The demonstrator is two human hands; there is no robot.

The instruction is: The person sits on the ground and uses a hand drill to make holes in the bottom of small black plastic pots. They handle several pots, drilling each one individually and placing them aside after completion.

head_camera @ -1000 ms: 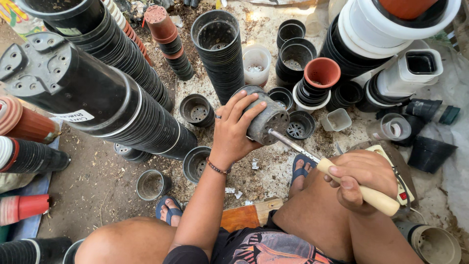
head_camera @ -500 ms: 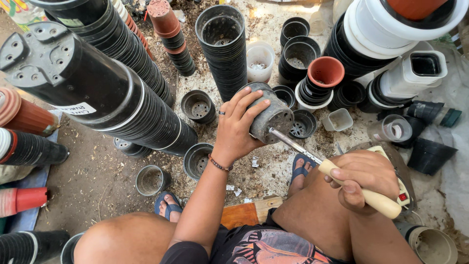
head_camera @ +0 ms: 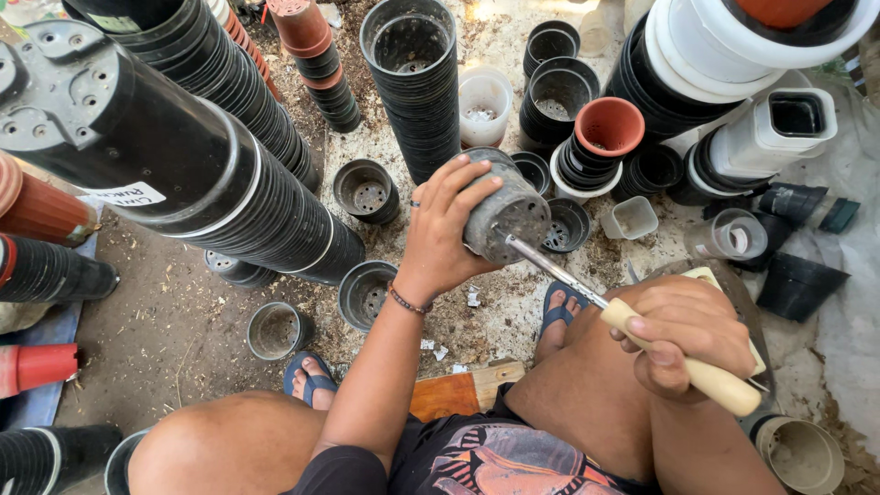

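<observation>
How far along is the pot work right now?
Done: cannot tell; stacked black pots show no sure tool marks. In hand: left hand grips a grey pot base-up while right hand presses the cream-handled tool into it. Left: loose pots on the ground.

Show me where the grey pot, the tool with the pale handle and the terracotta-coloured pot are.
grey pot point(head_camera: 507, 215), head view, its dusty side wall.
tool point(head_camera: 683, 364), head view, its pale handle.
terracotta-coloured pot point(head_camera: 610, 126), head view, its rim.

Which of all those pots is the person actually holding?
The dusty grey pot, gripped bottom-up in the left hand. The tool in the right hand touches its base; the other pots sit stacked or loose on the ground.
</observation>
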